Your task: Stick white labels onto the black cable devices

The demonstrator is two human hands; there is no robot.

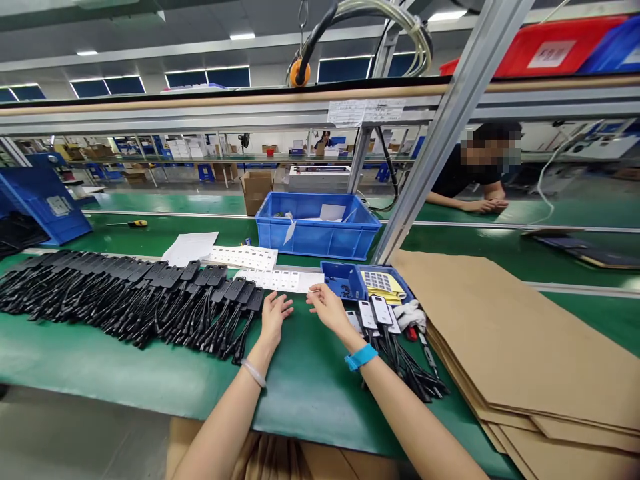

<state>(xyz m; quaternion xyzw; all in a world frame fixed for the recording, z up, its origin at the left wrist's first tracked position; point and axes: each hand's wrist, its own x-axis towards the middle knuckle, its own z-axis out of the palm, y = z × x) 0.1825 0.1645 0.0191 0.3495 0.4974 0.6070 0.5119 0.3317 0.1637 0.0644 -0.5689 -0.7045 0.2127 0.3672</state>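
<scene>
My left hand (276, 315) is open, fingers spread, just above the green bench beside the right end of a long row of black cable adapters (165, 280). My right hand (327, 308) has its fingertips closed at the lower right edge of a white label sheet (273, 279); the exact grip is small in view. A second label sheet (243, 256) lies behind it. To the right of my right hand are several adapters with white faces (381, 311), their black cables trailing toward me.
A small blue tray (343, 283) holds dark small parts, with a yellow label pack (383, 283) alongside. Behind stands a blue bin (317, 233). Cardboard sheets (525, 333) fill the right side, near a slanted metal post (450, 133). A screwdriver (136, 224) lies far left. A person (475, 173) leans across the way.
</scene>
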